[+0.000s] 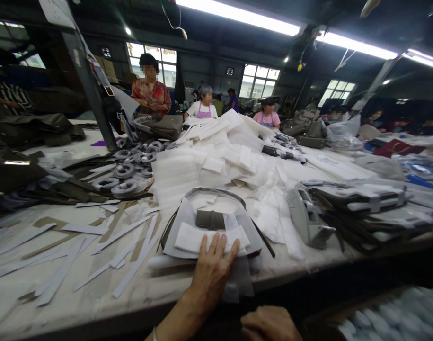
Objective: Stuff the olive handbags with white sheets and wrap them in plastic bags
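Note:
A dark olive bag (pixel 209 219) lies on the table before me, partly covered by translucent sheeting, with its handle arching at the back. Across its front is a folded white pad (pixel 189 239). My left hand (pixel 214 265) rests on the pad's near edge, fingers spread and pressing flat. A strip of clear film (pixel 240 277) hangs from the bag over the table edge, beside that hand. My right hand (pixel 269 324) is low in the view, off the table edge, with its fingers curled; whatever they may hold is hidden.
White and brown strips (pixel 131 251) litter the left. Wrapped rings (pixel 126 187) and a heap of white sheets (pixel 216 156) lie behind. A grey tape dispenser (pixel 306 220) and stacked bags (pixel 365 213) stand right. Several people work beyond. White bundles (pixel 393 317) sit below the edge.

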### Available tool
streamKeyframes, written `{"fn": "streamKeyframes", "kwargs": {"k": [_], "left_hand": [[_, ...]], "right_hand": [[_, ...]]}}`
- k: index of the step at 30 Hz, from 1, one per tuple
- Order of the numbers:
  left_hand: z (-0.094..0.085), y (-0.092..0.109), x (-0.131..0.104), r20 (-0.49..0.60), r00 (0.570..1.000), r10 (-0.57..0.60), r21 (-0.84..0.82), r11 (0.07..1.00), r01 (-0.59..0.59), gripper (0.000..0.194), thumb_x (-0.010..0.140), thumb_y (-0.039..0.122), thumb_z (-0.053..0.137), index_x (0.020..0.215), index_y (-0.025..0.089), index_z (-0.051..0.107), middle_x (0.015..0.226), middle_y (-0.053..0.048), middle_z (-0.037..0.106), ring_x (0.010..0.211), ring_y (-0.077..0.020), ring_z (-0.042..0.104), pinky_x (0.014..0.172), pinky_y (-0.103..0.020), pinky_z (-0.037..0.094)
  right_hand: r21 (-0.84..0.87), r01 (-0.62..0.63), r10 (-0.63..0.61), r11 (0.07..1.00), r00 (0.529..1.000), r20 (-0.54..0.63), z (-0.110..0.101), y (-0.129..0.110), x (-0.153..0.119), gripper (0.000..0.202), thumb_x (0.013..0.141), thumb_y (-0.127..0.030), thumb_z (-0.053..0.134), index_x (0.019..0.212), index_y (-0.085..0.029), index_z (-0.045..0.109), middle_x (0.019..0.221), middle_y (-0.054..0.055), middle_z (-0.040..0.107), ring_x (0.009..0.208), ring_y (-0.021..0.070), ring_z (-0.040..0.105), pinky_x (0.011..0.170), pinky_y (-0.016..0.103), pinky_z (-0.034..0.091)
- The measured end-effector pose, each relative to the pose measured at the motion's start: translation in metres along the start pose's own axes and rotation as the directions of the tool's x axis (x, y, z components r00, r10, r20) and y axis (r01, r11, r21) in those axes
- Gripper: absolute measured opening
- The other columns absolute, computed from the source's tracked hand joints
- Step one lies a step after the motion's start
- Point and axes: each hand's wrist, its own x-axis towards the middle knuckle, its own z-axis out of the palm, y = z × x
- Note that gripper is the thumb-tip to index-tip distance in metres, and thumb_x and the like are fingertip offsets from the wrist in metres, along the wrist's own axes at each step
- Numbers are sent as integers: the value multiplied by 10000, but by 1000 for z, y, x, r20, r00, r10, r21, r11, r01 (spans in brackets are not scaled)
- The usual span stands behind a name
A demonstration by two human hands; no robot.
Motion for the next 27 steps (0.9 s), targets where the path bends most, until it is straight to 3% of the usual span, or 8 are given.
{"fn": "streamKeyframes", "kwargs": {"k": [3,5,7,10,13,17,21,27], "left_hand": [[-2,0,1,19,1000,-2,-16,1000,2,589,925,173,453,1495,278,349,1355,-125,577,1259,-325,507,1063,-534,325],[-2,0,1,29,1000,-2,-16,1000,2,601,928,191,463,1506,275,322,1370,-129,566,1271,-328,499,1065,-534,328],[-1,0,1,26,1000,-4,-3,1000,4,611,927,188,471,1510,274,311,1374,-126,564,1276,-325,497,1069,-527,328],[0,1,0,-6,1000,-11,23,1000,11,621,924,161,476,1507,294,311,1376,-108,569,1276,-311,503,1079,-509,321],[1,1,-1,-55,998,-15,27,999,16,604,933,172,464,1504,301,316,1455,-116,491,1302,-306,483,1084,-501,313],[-4,1,1,-78,997,-15,26,1000,17,573,943,129,400,1494,276,346,1536,-98,382,1329,-261,460,1118,-467,277],[-8,-1,3,-105,993,55,29,998,-52,533,954,108,366,1465,253,402,1455,-74,503,1320,-225,473,1144,-448,239],[-10,-2,3,-140,985,101,4,995,-101,476,980,111,316,1413,220,481,1373,-55,587,1298,-213,489,1186,-451,97]], "right_hand": [[-206,34,-43,978,998,-41,-7,9,9,144,939,-202,535,1023,-202,653,829,45,716,736,175,654,691,272,499],[-316,42,-68,948,995,-71,0,17,22,211,941,-208,512,1093,-201,658,953,76,715,851,221,633,767,341,483],[-375,58,-110,925,987,-118,11,23,35,237,946,-184,490,1087,-229,676,938,58,712,814,217,602,749,354,450],[-337,91,-160,937,970,-181,20,28,44,276,947,-131,461,1002,-247,705,864,34,700,730,186,565,679,331,410],[-267,113,-174,957,960,-218,12,27,41,302,923,-84,443,975,-218,709,943,53,709,795,185,594,689,328,441],[-236,200,-240,951,958,-157,-8,25,27,276,895,-58,464,976,-193,690,998,54,736,984,196,645,899,365,492],[-219,277,-311,935,940,-138,-14,26,6,234,969,-142,447,1009,-192,672,887,32,768,951,181,701,1032,401,471],[-130,271,-282,954,956,-78,-14,22,-7,197,991,-231,503,1116,-216,654,916,34,785,862,170,740,929,332,556]]}}
